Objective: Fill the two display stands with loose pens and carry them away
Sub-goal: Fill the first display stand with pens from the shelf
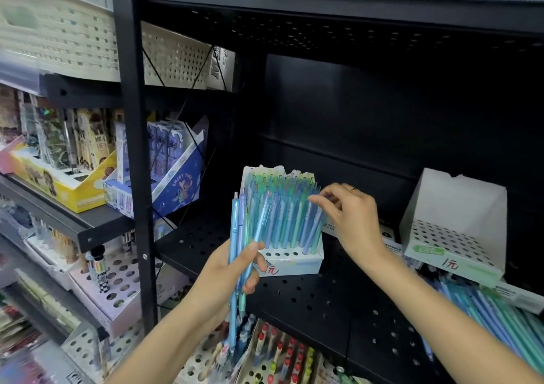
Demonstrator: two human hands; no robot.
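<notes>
Pens, light, stiff, slick, bunched in left hand's grip; right hand fingers curled at pen tops in nearly full stand. Empty stand alongside. Lift stands by base.

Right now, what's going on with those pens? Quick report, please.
Left hand grips a bunch of pens. Right hand fingers at pen tops in nearly full stand. Second stand empty. Nothing blocking.
</notes>
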